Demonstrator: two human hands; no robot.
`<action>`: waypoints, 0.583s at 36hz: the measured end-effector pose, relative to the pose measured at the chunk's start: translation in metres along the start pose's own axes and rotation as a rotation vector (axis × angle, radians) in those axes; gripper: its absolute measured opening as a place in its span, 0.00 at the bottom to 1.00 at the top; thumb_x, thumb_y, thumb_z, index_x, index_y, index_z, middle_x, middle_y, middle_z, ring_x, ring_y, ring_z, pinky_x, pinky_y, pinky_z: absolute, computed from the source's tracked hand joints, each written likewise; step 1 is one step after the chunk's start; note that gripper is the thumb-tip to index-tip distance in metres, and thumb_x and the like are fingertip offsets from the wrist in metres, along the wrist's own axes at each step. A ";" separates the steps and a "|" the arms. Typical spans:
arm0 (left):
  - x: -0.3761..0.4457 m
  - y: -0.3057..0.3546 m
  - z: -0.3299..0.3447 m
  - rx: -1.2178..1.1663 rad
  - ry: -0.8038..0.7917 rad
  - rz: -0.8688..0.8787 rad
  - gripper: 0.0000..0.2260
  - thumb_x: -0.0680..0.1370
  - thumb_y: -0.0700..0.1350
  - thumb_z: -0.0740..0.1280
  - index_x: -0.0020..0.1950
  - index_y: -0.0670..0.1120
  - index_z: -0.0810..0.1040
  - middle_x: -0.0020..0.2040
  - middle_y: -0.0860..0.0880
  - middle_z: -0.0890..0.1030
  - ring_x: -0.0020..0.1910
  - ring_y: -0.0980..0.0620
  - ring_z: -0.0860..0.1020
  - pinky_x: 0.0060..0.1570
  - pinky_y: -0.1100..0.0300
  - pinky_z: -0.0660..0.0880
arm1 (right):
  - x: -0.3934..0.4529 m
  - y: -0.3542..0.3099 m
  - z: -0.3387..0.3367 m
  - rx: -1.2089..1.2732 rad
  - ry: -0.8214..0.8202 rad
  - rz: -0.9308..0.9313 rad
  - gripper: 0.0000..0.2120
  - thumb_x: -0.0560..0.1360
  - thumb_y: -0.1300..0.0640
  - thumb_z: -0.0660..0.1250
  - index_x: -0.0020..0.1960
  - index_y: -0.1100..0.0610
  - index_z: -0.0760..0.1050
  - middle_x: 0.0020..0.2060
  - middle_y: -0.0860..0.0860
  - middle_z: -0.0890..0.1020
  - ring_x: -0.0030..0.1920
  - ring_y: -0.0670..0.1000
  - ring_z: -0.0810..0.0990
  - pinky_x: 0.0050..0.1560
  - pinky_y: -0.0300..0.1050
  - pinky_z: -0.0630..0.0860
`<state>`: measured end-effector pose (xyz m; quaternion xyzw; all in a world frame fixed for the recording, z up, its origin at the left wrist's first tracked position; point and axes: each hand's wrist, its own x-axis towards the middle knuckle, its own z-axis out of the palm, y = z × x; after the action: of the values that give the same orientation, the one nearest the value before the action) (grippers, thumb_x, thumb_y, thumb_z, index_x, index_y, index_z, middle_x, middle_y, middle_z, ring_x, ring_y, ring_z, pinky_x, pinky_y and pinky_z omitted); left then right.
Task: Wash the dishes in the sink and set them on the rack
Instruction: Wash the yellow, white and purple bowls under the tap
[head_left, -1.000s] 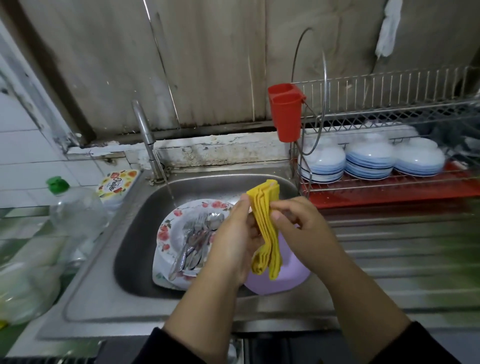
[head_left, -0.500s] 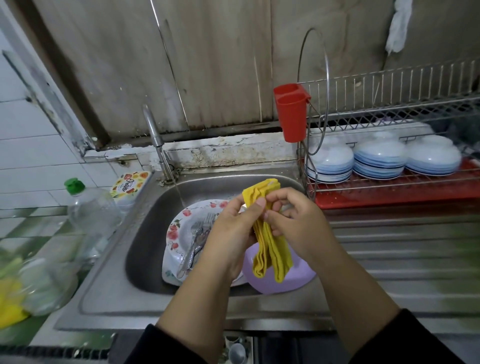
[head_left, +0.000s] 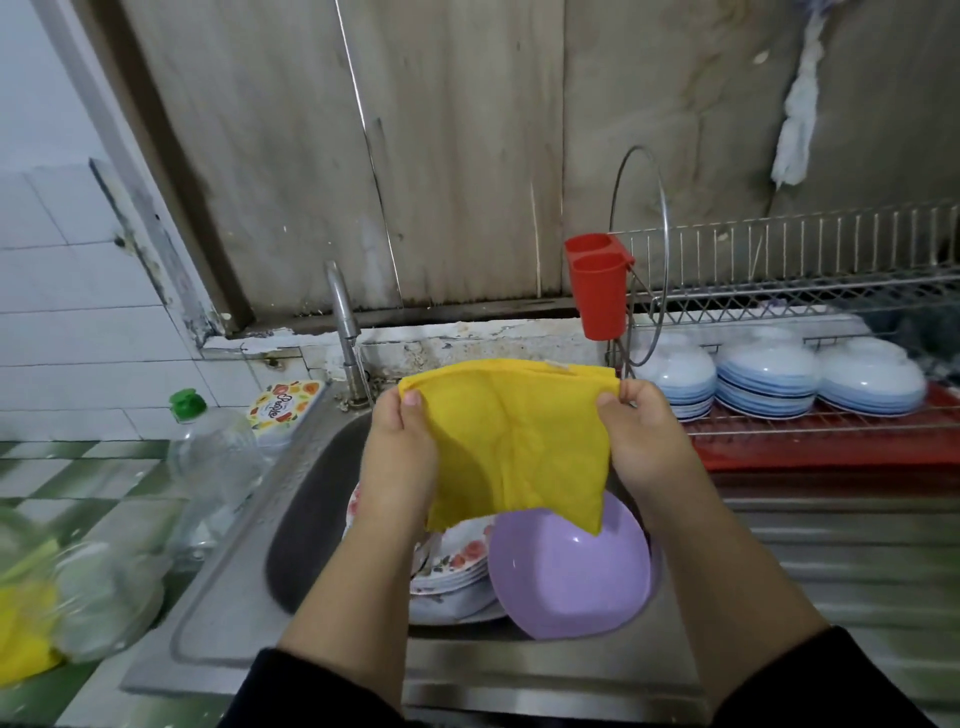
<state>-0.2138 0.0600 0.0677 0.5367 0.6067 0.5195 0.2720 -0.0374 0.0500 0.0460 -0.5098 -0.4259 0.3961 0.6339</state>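
Observation:
A yellow cloth (head_left: 511, 441) hangs spread out above the steel sink (head_left: 306, 525). My left hand (head_left: 397, 452) pinches its upper left corner and my right hand (head_left: 647, 447) pinches its upper right corner. Below the cloth, a purple bowl (head_left: 571, 577) leans in the sink against a stack of flowered plates (head_left: 452, 566). The cloth and my arms hide most of the plates. The wire dish rack (head_left: 810, 275) stands to the right, with white and blue bowls (head_left: 763, 384) upside down on its lower shelf.
A tap (head_left: 345, 332) rises behind the sink. A red cutlery cup (head_left: 597, 291) hangs on the rack's left end. Left of the sink stand a clear bottle with a green cap (head_left: 208, 457), a flowered tub (head_left: 283, 410) and a clear plastic bag (head_left: 93, 587).
The cloth was bunched and folded between my hands; now my hands have moved apart and pulled it open into a flat sheet. The view has tilted up.

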 end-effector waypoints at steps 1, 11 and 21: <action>0.001 0.000 -0.002 0.022 0.026 0.029 0.06 0.84 0.49 0.50 0.51 0.50 0.64 0.36 0.57 0.66 0.40 0.50 0.67 0.40 0.59 0.58 | 0.001 -0.002 0.001 -0.006 -0.025 -0.015 0.04 0.81 0.59 0.57 0.49 0.56 0.69 0.39 0.53 0.78 0.37 0.47 0.75 0.38 0.43 0.73; 0.006 0.009 -0.015 0.128 0.152 0.173 0.12 0.83 0.52 0.47 0.49 0.47 0.65 0.35 0.51 0.70 0.35 0.49 0.69 0.34 0.54 0.61 | 0.004 -0.021 0.012 -0.006 -0.030 -0.060 0.14 0.80 0.55 0.61 0.47 0.66 0.75 0.41 0.65 0.81 0.38 0.50 0.76 0.42 0.42 0.72; 0.017 0.015 -0.023 0.143 0.179 0.243 0.10 0.83 0.51 0.49 0.48 0.47 0.64 0.35 0.50 0.70 0.37 0.46 0.68 0.35 0.54 0.59 | 0.020 -0.029 0.019 -0.202 0.191 -0.301 0.14 0.81 0.52 0.58 0.43 0.61 0.71 0.28 0.48 0.66 0.29 0.43 0.64 0.33 0.42 0.62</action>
<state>-0.2337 0.0665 0.0927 0.5758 0.5943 0.5499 0.1131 -0.0473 0.0701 0.0792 -0.5367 -0.4727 0.2017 0.6692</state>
